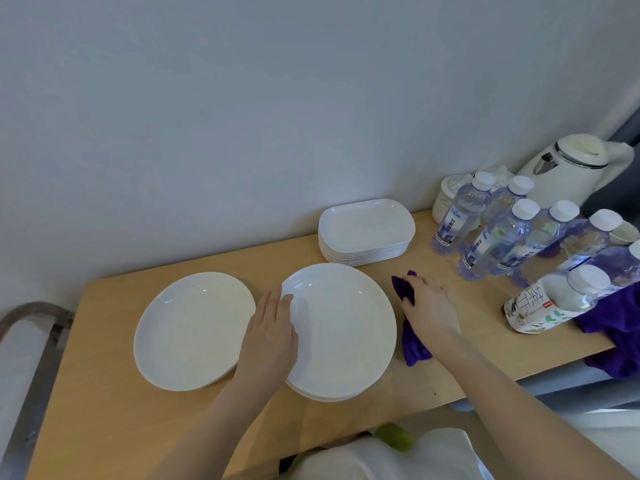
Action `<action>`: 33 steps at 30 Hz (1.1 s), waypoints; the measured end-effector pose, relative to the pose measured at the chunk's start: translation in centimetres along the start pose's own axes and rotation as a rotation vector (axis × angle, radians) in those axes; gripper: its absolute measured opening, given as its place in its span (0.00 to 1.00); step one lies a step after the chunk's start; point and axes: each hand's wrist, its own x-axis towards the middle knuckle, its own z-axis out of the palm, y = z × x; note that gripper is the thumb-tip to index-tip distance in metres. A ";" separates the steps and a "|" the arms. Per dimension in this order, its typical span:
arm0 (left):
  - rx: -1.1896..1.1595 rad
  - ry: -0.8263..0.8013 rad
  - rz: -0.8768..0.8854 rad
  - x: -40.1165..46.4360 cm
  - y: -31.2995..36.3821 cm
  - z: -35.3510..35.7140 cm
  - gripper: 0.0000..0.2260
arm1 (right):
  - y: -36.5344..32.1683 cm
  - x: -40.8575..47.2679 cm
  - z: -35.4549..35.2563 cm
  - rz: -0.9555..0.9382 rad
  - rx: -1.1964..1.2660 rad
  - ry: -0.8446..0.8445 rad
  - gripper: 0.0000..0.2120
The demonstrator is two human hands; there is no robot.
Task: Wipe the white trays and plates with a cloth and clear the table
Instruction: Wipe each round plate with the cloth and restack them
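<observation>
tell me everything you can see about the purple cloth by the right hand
The purple cloth is a small, soft-looking, deep violet fabric, bunched into a long crumpled strip. It lies on the wooden table just right of the plate stack, running from near the tray stack toward the person. The right hand rests on its middle with fingers over it, hiding that part; both ends stick out. Whether it touches the plates is unclear.

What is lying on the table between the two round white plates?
In the head view, the left hand lies between the single plate and the plate stack; its fingers reach the stack's left rim.
</observation>
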 end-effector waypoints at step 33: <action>-0.013 0.179 -0.481 -5.1 -13.9 -4.4 0.15 | -24.0 -6.4 7.5 -0.647 -0.002 -0.109 0.21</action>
